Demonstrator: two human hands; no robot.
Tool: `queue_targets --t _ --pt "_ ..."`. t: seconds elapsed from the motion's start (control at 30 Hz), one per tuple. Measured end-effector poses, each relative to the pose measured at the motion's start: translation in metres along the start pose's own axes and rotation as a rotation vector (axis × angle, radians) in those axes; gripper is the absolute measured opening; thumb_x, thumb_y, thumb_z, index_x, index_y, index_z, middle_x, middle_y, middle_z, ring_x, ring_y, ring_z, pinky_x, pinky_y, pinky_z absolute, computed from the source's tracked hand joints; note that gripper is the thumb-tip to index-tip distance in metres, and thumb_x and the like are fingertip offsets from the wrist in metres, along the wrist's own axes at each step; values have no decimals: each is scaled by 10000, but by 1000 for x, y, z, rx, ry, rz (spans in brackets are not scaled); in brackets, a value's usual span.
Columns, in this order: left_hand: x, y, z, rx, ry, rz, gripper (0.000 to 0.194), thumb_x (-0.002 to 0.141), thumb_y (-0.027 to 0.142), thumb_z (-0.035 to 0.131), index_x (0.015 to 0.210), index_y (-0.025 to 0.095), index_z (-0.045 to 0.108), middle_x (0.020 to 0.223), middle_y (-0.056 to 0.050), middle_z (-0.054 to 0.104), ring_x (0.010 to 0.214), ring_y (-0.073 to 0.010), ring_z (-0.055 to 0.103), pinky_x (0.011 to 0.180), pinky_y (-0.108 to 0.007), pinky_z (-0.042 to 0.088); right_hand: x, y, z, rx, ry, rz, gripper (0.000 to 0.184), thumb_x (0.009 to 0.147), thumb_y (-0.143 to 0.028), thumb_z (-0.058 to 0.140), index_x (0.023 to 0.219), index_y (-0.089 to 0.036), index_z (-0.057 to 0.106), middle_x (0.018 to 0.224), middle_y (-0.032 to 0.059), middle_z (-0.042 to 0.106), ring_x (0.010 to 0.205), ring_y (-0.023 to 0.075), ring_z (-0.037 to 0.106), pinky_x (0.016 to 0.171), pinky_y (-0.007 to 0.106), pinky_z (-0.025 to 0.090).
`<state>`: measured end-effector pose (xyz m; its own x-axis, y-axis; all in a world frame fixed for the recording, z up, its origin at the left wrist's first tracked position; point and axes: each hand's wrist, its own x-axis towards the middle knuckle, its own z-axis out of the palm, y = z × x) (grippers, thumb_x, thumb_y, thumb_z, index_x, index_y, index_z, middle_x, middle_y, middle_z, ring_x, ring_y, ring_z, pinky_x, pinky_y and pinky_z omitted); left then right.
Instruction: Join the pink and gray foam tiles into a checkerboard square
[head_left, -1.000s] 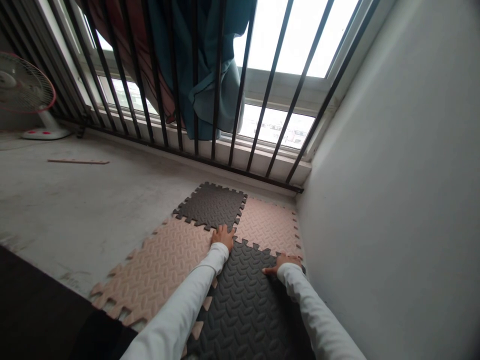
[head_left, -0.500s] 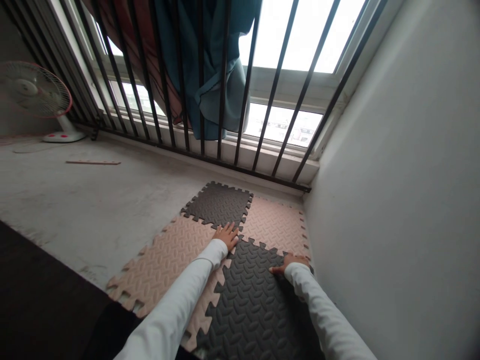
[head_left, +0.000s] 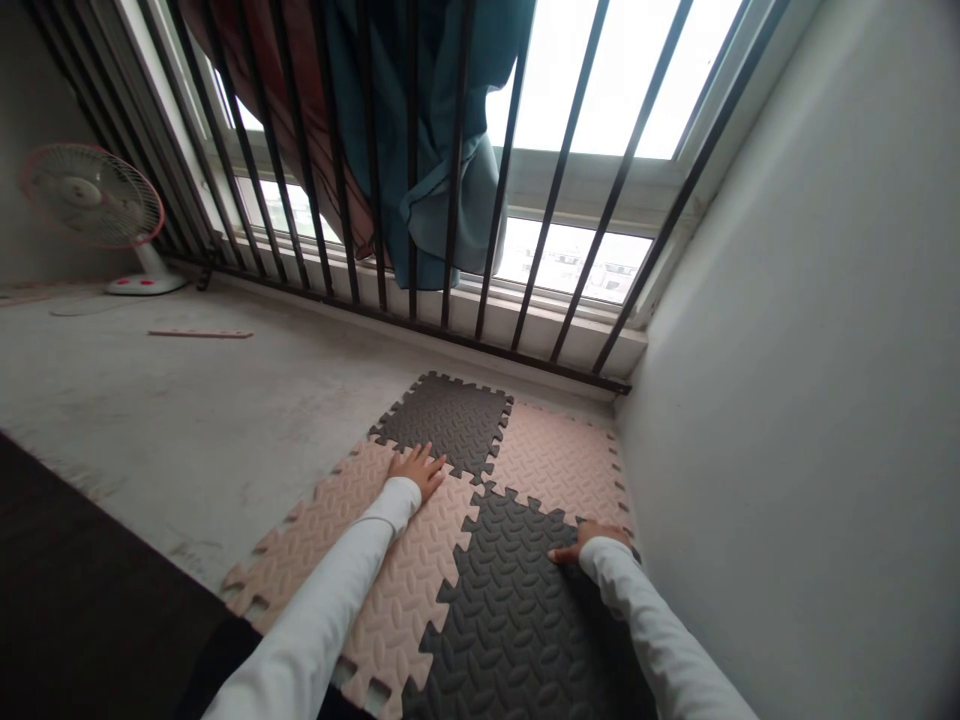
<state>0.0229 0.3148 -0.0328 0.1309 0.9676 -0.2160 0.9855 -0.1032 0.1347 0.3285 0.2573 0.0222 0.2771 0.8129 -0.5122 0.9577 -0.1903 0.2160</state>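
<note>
My left hand lies with fingers spread on the near pink foam mat tile, close to its seam with the far dark grey tile. On the near dark grey foam tile, my right hand rests by the wall, thumb stretched out to the left and the other fingers partly hidden, around its border with the far pink tile. Jigsaw teeth edge all of the tiles. They meet at one corner, with the near pink and near dark tiles side by side along a toothed seam.
A white wall rises close on the right. Black railing bars stand before the window and curtain. On the concrete floor at left are a fan and a thin strip. A dark surface covers the lower left.
My left hand has moved left from the tiles' shared corner onto the near pink tile. The seam between the two near tiles looks closer together. My right hand keeps its place.
</note>
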Motion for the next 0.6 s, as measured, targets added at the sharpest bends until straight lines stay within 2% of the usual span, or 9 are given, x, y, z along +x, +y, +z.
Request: queue_targets --t 0.07,0.13,0.23,0.33,0.4,0.5,0.6 --pt "-1 0 4 -8 43 -111 510 747 578 239 1238 454 299 1431 10 119 1281 -329 91 923 -614 118 1 0 0 -1 4 -14 904 410 -741 548 1101 -158 528 1157 167 524 1094 340 439 886 462 342" --pt "-2 0 9 -15 55 -180 555 722 622 234 1250 456 268 1436 1 88 1279 -351 53 917 -620 104 0 0 -1 -4 10 -18 862 423 -731 552 1077 -170 544 1149 157 534 1086 334 450 880 462 348" --pt "1 -4 11 -12 39 -205 692 711 624 229 1325 310 176 1437 -47 60 1289 -313 33 951 -585 100 -1 0 -2 2 6 -15 854 433 -718 563 1082 -163 543 1153 159 531 1084 332 452 891 454 344" --pt "3 -13 9 -18 2 -159 786 701 620 238 1344 178 148 1433 -70 58 1294 -272 51 986 -530 113 -3 -1 -3 10 3 -3 859 440 -697 580 1099 -149 534 1159 167 525 1085 328 451 902 437 341" --pt "2 -19 7 -27 -4 -152 806 669 662 261 1336 217 184 1433 -77 75 1293 -283 54 980 -534 115 -3 -1 -4 10 2 4 848 451 -680 586 1104 -141 534 1156 166 527 1082 325 455 904 422 344" --pt "0 -23 7 -45 35 -292 853 564 765 294 1299 335 251 1431 -102 82 1277 -366 20 929 -601 110 -2 0 -3 14 7 2 836 448 -673 593 1086 -135 545 1142 172 535 1073 334 461 891 421 355" --pt "-1 -25 3 -42 52 -354 934 497 797 332 1300 328 250 1420 -138 110 1265 -398 47 913 -607 138 5 2 2 42 37 -26 817 424 -675 605 1046 -146 562 1114 184 550 1055 348 472 870 452 361"
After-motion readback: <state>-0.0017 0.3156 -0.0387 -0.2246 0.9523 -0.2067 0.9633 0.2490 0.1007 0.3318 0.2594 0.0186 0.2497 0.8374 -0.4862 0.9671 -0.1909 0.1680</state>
